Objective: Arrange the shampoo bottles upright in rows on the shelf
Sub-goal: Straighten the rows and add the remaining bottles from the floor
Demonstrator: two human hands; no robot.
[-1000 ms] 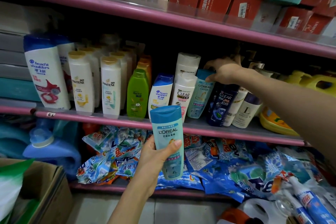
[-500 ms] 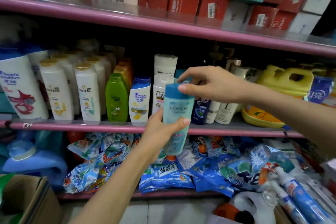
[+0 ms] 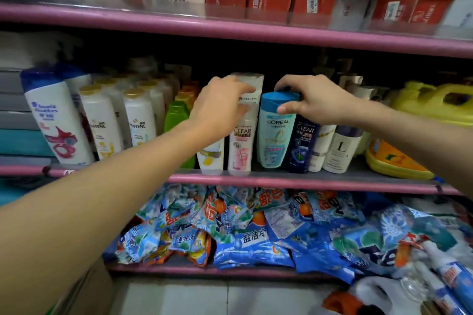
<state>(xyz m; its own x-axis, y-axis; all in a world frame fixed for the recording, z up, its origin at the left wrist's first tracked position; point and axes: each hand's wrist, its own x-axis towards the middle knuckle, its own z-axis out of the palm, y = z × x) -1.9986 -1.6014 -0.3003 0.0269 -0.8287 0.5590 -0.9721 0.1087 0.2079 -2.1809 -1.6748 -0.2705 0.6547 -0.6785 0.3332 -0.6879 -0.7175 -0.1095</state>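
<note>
Your right hand [image 3: 311,100] pinches the cap of the blue L'Oreal bottle [image 3: 276,133], standing on the shelf [image 3: 294,181]. At its 9 o'clock, your left hand [image 3: 220,107] curls on the white Clear bottle [image 3: 242,143]. Next, nudge both straight. Soap bags [image 3: 256,235] fill the lower shelf.

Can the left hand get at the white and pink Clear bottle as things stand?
Probably yes. The left hand is already at the top of the white Clear bottle, which stands at the shelf's front edge with nothing before it. The L'Oreal bottle crowds its right side.
</note>
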